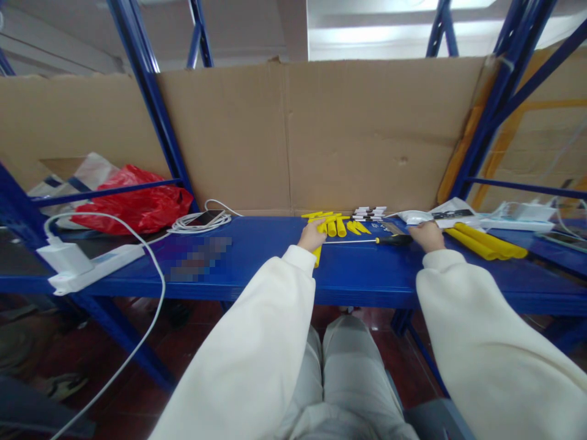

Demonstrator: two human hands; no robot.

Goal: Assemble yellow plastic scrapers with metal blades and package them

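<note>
My left hand (pixel 312 235) is closed around a yellow piece (pixel 317 255), whose lower end shows beneath it. Just beyond it lie several yellow tubes (pixel 341 227) and small yellow pieces (pixel 358 227), with black-and-white items (pixel 369 212) behind them. A screwdriver with a black handle (pixel 395 240) lies between my hands, its shaft pointing left. My right hand (pixel 426 237) rests by the handle's end, in front of a white packet (pixel 415 217); its fingers are mostly hidden. Longer yellow tubes (pixel 486 242) lie right of it.
The blue shelf (pixel 261 256) has a cardboard back (pixel 229 140). On the left are a red bag (pixel 137 198), a coiled white cable (pixel 197 225) with a phone, and a white power strip (pixel 96 269). Blue posts (pixel 153 98) stand either side.
</note>
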